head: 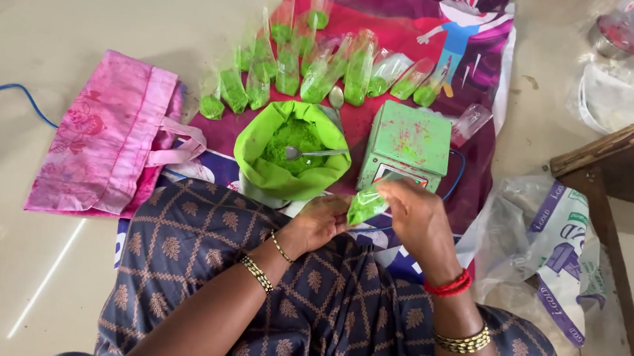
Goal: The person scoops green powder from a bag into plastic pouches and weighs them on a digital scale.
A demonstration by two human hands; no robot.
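green powder pouch (pixel 366 204) sits pinched between both hands above the lap, its long axis slanting up-right; left hand (pixel 319 223) grips the lower end, right hand (pixel 418 217) clamps the top, nearer the scale (pixel 406 142)

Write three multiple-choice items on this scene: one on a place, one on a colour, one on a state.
1. Where does the spoon lie?
A. in the green bag of powder
B. on the pink cloth bag
C. on the scale

2. What colour is the powder in the small packets laid out on the mat?
A. red
B. green
C. blue

3. How is the small packet near the scale kept?
A. lying loose on the floor
B. resting on the scale
C. held by both the left hand and the right hand

Answers: 1 A, its bowl sits on the powder; 2 B, every filled packet shows green; 3 C, fingers of both hands pinch it.
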